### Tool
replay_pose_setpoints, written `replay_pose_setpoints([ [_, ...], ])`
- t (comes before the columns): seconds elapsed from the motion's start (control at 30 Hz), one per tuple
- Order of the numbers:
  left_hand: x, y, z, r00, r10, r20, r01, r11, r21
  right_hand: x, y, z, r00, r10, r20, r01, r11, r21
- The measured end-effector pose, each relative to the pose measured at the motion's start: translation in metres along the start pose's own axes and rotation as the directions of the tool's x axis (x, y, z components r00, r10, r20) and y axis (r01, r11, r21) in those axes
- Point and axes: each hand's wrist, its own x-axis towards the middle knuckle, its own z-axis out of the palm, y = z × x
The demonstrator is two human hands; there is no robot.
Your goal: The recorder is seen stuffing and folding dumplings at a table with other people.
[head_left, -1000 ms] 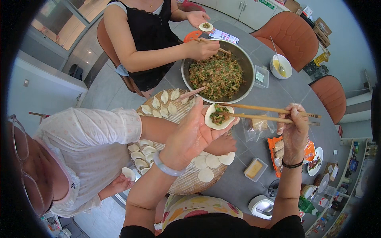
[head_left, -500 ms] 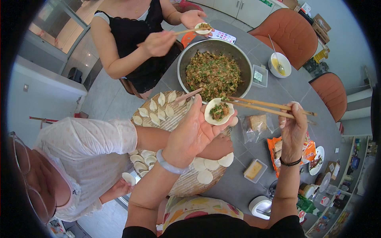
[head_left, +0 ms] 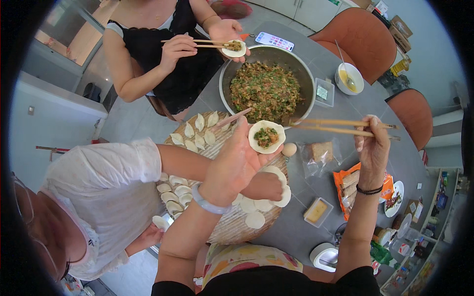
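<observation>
1. Centrally, a round, flat, white dough wrapper [head_left: 254,138] lies on the person's left hand [head_left: 237,165], its edge unfolded around a small mound of chopped green-and-brown filling [head_left: 267,137].
2. That left hand is largely open, palm up, its fingers beneath the wrapper and its thumb raised on the left; a smooth, pale bangle [head_left: 212,206] circles the wrist.
3. The right hand [head_left: 371,140] is closed around a pair of long, light-brown wooden chopsticks [head_left: 335,122], whose blurred tips point left, apart from the wrapper and near the metal bowl's lower rim.
4. Just beyond the wrapper, that wide, round, silver metal bowl [head_left: 309,93] holds a large mass of similar chopped mixture [head_left: 266,91].
5. Under the left forearm, a round, tan woven tray [head_left: 242,232] bears flat white dough rounds [head_left: 255,220] and folded white dumplings [head_left: 199,142].
6. From the left, a white-sleeved co-worker's hand [head_left: 266,186] reaches over those rounds; whether it grips one, I cannot tell.
7. Across the table, a black-topped co-worker's open hand [head_left: 224,32] supports another filled wrapper [head_left: 233,48].
8. On the grey table [head_left: 291,237], a pale brown egg [head_left: 289,149] sits near a clear plastic bag [head_left: 321,152] containing a tan block.
</observation>
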Motion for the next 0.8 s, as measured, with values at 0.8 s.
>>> replay_pose_setpoints([
  [0.8, -0.019, 0.007, -0.002, 0.992, -0.102, 0.080, 0.102, 0.995, 0.004, -0.019, 0.000, 0.028, 0.988, 0.086, 0.124, -0.095, 0.993, 0.064],
])
